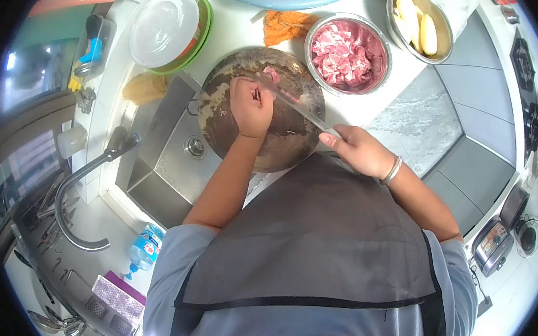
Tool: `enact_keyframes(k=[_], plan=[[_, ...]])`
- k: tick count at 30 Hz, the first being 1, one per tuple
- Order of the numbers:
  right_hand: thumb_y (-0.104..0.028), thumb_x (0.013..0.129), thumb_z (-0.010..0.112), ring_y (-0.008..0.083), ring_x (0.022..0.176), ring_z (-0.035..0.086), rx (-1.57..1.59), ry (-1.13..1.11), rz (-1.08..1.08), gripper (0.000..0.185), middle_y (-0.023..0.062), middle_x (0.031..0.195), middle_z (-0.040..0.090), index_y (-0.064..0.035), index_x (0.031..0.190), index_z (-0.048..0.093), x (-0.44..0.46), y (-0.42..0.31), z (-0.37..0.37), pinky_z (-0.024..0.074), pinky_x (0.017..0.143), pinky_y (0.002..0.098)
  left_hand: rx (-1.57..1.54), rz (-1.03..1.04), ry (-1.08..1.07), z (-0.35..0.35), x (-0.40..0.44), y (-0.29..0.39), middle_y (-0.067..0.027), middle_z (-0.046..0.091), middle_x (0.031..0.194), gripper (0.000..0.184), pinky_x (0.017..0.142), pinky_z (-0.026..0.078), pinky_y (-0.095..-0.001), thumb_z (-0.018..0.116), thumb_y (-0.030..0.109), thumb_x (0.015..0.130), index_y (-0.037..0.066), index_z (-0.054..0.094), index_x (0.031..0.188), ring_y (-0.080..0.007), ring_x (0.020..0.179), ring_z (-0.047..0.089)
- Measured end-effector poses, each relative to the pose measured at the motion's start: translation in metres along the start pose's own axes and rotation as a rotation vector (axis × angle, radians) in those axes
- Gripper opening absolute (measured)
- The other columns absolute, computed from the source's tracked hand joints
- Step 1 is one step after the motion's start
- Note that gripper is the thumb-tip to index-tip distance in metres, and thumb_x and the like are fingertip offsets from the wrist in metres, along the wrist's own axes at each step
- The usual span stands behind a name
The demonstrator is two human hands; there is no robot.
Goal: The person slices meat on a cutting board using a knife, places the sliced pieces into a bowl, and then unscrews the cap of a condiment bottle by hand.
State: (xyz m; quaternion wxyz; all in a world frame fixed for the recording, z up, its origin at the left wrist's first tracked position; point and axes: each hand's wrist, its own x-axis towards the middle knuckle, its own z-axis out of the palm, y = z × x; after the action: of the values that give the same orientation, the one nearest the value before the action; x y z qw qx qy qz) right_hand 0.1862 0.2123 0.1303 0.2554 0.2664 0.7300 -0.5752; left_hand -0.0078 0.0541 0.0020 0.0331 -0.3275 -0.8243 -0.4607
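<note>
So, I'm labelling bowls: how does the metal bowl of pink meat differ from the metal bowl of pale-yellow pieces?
The meat bowl holds many small chunks, the yellow-piece bowl a few long ones. The meat bowl sits beside the round brown board; the yellow-piece bowl, farther right. Both are round and metal.
</note>
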Motion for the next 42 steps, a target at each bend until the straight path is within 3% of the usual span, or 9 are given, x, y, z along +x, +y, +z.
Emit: enact_keyframes(k=[2, 11, 14, 18, 21, 24, 32, 38, 42], plan=[[-0.056, 0.099, 0.049, 0.0387, 0.077, 0.063, -0.079, -0.011, 0.018, 0.064, 0.0249, 0.078, 0.063, 0.0055, 0.089, 0.062, 0.000, -0.007, 0.001, 0.0479, 0.075, 0.0446, 0.108, 0.014, -0.044, -0.005, 0.004, 0.007, -0.0140, 0.054, 0.088, 0.011, 0.068, 0.047, -0.0403, 0.064, 0.003, 0.080, 0.003, 0.053, 0.083, -0.0322, 0.077, 0.055], [-0.061, 0.098, 0.045, 0.0435, 0.085, 0.065, -0.165, 0.007, -0.131, 0.071, 0.0284, 0.084, 0.065, 0.0073, 0.088, 0.062, 0.058, -0.025, 0.007, 0.0480, 0.080, 0.0483, -0.037, 0.036, -0.055, -0.004, 0.006, 0.002, -0.0126, 0.058, 0.097, 0.019, 0.066, 0.047, -0.0336, 0.069, 0.005, 0.080, 0.003, 0.065, 0.098, -0.0259, 0.076, 0.059], [-0.063, 0.098, 0.043, 0.0454, 0.085, 0.064, -0.168, 0.035, -0.183, 0.072, 0.0292, 0.085, 0.065, 0.0063, 0.087, 0.062, 0.078, -0.021, 0.013, 0.0481, 0.082, 0.0496, 0.035, -0.024, -0.032, -0.002, 0.000, -0.001, -0.0168, 0.060, 0.099, 0.021, 0.078, 0.049, -0.0447, 0.066, 0.006, 0.078, 0.004, 0.062, 0.099, -0.0379, 0.094, 0.059], [-0.062, 0.097, 0.045, 0.0413, 0.075, 0.062, -0.133, 0.039, -0.244, 0.071, 0.0252, 0.077, 0.064, 0.0053, 0.086, 0.062, 0.057, 0.003, 0.006, 0.0492, 0.078, 0.0472, 0.089, 0.063, -0.028, -0.008, 0.007, 0.010, -0.0167, 0.057, 0.095, 0.015, 0.074, 0.048, -0.0429, 0.063, 0.004, 0.078, 0.002, 0.057, 0.092, -0.0353, 0.088, 0.057], [-0.061, 0.098, 0.048, 0.0340, 0.069, 0.059, 0.250, -0.177, 0.231, 0.069, 0.0216, 0.072, 0.061, 0.0052, 0.085, 0.061, 0.017, 0.007, -0.018, 0.0488, 0.073, 0.0442, -0.010, -0.011, -0.011, -0.007, 0.000, 0.001, -0.0159, 0.054, 0.090, 0.012, 0.071, 0.046, -0.0411, 0.062, 0.003, 0.079, 0.002, 0.053, 0.087, -0.0328, 0.082, 0.054], [-0.059, 0.098, 0.049, 0.0289, 0.068, 0.058, 0.008, -0.028, 0.078, 0.067, 0.0196, 0.070, 0.058, 0.0052, 0.085, 0.062, 0.000, 0.005, -0.011, 0.0483, 0.071, 0.0422, -0.032, 0.012, 0.017, -0.005, 0.001, 0.002, -0.0147, 0.052, 0.087, 0.012, 0.069, 0.045, -0.0399, 0.062, 0.003, 0.079, 0.003, 0.052, 0.086, -0.0311, 0.078, 0.052], [-0.059, 0.099, 0.047, 0.0361, 0.077, 0.063, -0.083, -0.077, 0.015, 0.068, 0.0240, 0.079, 0.063, 0.0056, 0.088, 0.063, 0.007, -0.018, -0.010, 0.0478, 0.077, 0.0431, 0.032, -0.008, -0.036, -0.008, 0.004, 0.009, -0.0094, 0.047, 0.078, 0.015, 0.067, 0.043, -0.0406, 0.069, 0.008, 0.079, 0.005, 0.054, 0.082, -0.0303, 0.076, 0.050], [-0.061, 0.098, 0.046, 0.0400, 0.084, 0.064, -0.077, -0.096, -0.037, 0.071, 0.0280, 0.084, 0.065, 0.0081, 0.092, 0.063, 0.033, -0.028, -0.009, 0.0478, 0.080, 0.0447, 0.009, 0.079, -0.045, -0.010, 0.009, 0.010, -0.0098, 0.060, 0.091, 0.015, 0.069, 0.043, -0.0371, 0.069, 0.007, 0.080, 0.008, 0.070, 0.095, -0.0265, 0.078, 0.055], [-0.065, 0.097, 0.041, 0.0431, 0.091, 0.064, -0.159, -0.100, -0.096, 0.077, 0.0307, 0.092, 0.065, 0.0081, 0.094, 0.065, 0.070, -0.030, -0.003, 0.0474, 0.085, 0.0469, 0.040, 0.015, -0.102, -0.013, 0.008, 0.006, -0.0114, 0.060, 0.092, 0.018, 0.075, 0.045, -0.0395, 0.067, 0.007, 0.080, 0.007, 0.068, 0.098, -0.0306, 0.086, 0.056]])
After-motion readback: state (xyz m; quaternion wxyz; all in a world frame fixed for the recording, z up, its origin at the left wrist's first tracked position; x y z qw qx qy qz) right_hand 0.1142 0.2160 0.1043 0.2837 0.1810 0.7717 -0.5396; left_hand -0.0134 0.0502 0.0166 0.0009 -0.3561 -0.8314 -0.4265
